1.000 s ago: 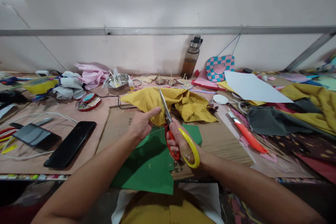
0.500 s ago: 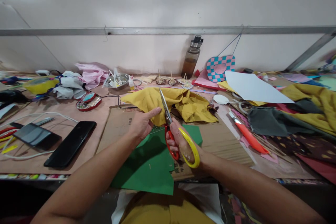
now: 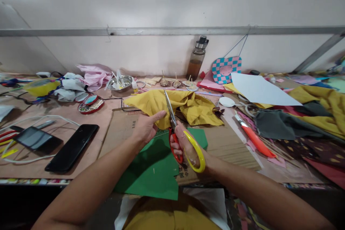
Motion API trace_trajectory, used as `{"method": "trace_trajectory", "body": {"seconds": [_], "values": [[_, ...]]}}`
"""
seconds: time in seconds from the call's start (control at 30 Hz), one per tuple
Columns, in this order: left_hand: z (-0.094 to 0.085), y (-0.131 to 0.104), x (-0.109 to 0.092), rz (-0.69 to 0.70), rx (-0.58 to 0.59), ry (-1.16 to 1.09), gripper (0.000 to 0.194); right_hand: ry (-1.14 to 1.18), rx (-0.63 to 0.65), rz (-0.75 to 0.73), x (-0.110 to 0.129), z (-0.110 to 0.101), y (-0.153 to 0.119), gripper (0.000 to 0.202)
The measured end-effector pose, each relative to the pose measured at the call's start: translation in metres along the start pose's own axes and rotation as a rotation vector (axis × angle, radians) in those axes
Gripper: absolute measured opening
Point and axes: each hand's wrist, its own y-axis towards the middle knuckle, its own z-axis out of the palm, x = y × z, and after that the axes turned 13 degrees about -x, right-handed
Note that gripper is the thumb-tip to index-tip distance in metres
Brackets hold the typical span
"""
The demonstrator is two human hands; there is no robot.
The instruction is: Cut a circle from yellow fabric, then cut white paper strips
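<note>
Right hand, curled closed through the handles, grips the scissors; left hand pinches yellow cloth near the worktop's front edge.

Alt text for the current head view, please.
Right hand works red-and-yellow scissors at yellow cloth held by the left hand, above green sheet and cardboard. Phone at left, bottle behind, orange-handled knife at right.

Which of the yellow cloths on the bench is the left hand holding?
The left hand holds the middle cloth, over the cardboard and at the scissors. The far-right cloth lies untouched beside the grey cloth.
</note>
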Motion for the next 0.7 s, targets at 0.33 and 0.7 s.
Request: {"method": "trace_trajectory", "body": {"seconds": [0.33,0.7], "values": [[0.0,-0.002,0.0,-0.019,-0.008,0.007,0.054,0.001,-0.007,0.022,-0.002,-0.001,-0.001,0.058],[0.002,-0.004,-0.002,-0.031,-0.021,-0.003,0.051,0.008,-0.027,0.044,0.004,0.003,-0.004,0.054]]}}
